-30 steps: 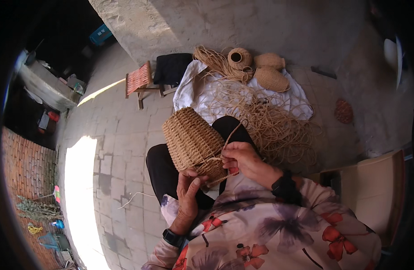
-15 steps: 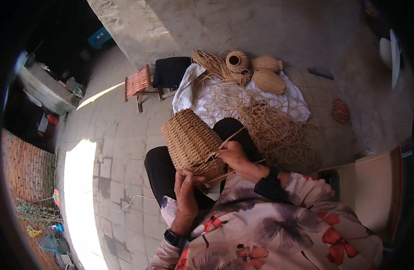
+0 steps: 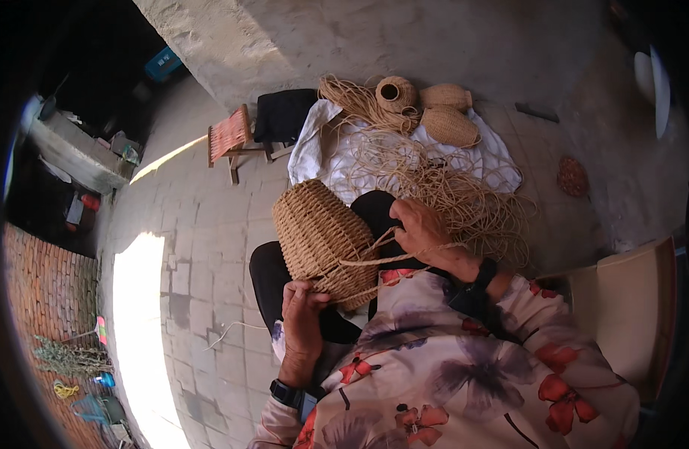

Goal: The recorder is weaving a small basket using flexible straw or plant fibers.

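Observation:
A tan woven basket (image 3: 320,236) lies on its side across my lap, its rim toward me. My left hand (image 3: 302,313) grips the basket's near edge from below. My right hand (image 3: 427,233) is to the right of the basket, closed on a straw strand (image 3: 389,259) that runs taut from the rim to my fingers. A loose heap of straw fibre (image 3: 464,198) lies just beyond my right hand on a white cloth (image 3: 314,146).
Three finished woven baskets (image 3: 447,123) sit at the far edge of the cloth. A small red stool (image 3: 228,138) with a dark bag (image 3: 283,114) stands to the left. A round woven mat (image 3: 572,176) lies at right, a pale chair (image 3: 629,299) beside me.
My right hand has pulled away from the basket rim to the right, drawing the strand out taut. The basket has tipped slightly. My left hand stays at the rim.

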The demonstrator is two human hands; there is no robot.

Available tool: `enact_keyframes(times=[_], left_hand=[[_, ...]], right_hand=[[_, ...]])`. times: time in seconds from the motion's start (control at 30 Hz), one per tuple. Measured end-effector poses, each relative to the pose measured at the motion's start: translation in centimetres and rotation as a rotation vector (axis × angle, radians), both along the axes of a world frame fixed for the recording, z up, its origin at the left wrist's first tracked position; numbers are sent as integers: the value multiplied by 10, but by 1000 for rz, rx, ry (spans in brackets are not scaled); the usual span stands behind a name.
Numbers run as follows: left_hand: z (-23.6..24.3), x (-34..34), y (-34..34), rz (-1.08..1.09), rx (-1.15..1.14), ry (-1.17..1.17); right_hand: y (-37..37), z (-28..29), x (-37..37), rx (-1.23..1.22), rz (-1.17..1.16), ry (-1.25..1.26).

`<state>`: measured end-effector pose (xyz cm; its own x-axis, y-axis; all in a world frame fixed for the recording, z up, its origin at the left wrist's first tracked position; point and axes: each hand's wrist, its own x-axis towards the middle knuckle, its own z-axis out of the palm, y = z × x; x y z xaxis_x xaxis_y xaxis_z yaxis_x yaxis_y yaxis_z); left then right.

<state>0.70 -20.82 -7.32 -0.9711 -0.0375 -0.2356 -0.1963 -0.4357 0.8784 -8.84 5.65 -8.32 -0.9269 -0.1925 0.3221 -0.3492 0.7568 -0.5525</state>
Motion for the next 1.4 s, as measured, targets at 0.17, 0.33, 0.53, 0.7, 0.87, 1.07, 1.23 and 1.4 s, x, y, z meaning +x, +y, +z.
enact_keyframes(times=[0.17, 0.33, 0.53, 0.7, 0.87, 1.07, 1.23, 1.4], left_hand=[[-4, -1, 1, 33, 79, -17], [-12, -2, -3, 34, 93, -32], [-14, -3, -6, 23, 135, -33], [-5, -4, -3, 39, 128, -70], [-10, -3, -9, -2, 194, -67], [-4, -2, -5, 17, 179, -92], [-4, -1, -6, 34, 208, -86], [-1, 0, -7, 52, 249, -93]], right_hand=[[-10, 11, 2, 89, 432, 203], [-12, 6, 7, 187, 475, 334], [25, -14, -22, -34, -92, 170], [13, -14, -12, -1280, 66, -1025], [-17, -21, 1, -1286, 67, -1097], [-29, -28, 9, -1334, -52, -1066], [-33, -29, 4, -1275, -112, -1137], [-43, -37, 8, -1218, -239, -1146]])
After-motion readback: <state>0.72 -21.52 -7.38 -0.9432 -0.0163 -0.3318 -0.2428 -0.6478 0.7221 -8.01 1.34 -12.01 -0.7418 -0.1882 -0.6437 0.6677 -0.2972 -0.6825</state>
